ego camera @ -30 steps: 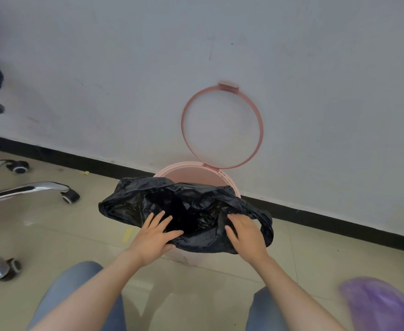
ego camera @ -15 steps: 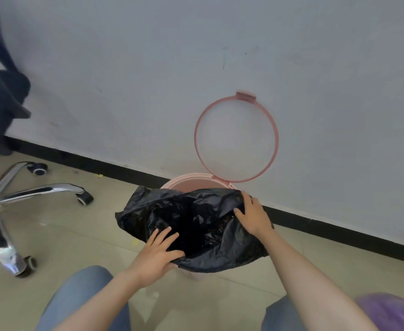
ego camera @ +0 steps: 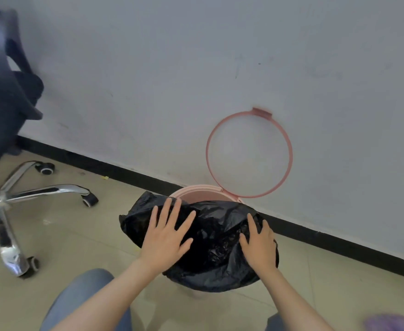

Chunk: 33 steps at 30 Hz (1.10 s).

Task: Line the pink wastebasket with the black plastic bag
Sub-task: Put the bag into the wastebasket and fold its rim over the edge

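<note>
You are in the spreading step: the bag lies draped over the mouth of the bin, which stands on the floor against the wall with only its far rim showing pink. Your left hand rests flat on the left part of the bag, fingers splayed and grasping nothing. Your right hand lies on the right part with its fingers spread over the plastic; you seem to be pressing rather than pinching, though whether the thumb hooks the edge below cannot be told. The ring stands hinged up against the wall behind the bin, so it is out of your way. The bag looks crumpled and bunched, with a loose flap hanging off to the left, and its opening is not clearly seen. Next, I judge, you need to find the bag's mouth, push the middle down into the bin, and fold the edge evenly over the rim all round, the far side included, before you swing the ring down
</note>
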Motion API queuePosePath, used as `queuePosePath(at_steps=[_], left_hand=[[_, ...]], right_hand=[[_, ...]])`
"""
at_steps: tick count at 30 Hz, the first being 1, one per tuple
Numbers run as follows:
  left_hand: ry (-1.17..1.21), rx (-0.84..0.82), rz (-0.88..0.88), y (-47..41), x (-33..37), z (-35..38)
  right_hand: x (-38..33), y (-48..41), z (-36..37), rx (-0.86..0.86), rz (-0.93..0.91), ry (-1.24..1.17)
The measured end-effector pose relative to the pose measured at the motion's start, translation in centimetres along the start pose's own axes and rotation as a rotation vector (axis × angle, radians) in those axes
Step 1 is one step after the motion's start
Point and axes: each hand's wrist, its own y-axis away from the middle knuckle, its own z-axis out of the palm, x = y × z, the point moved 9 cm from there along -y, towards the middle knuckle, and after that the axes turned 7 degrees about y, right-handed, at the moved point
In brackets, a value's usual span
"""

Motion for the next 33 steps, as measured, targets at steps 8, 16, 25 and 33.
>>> queuePosePath(at_steps=[8,16,25,33], left_hand=[[0.014,-0.230,-0.287,-4.5,-5.8,3.6],[0.320,-0.313,-0.333,-7.3,-7.2,7.0],[0.985,-0.354,-0.523,-6.8,-8.5,7.5],[1.125,-0.392,-0.597,-4.0,-6.2,6.7]], right_hand=[[-0.3,-0.2,3.4,-0.162,0.026,0.021],[-0.4,-1.1,3.5,-0.203,-0.011,-0.081],[0.4,-1.6,3.3,-0.251,-0.129,-0.023],[1.8,0.0,3.1,-0.292,-0.241,0.060]])
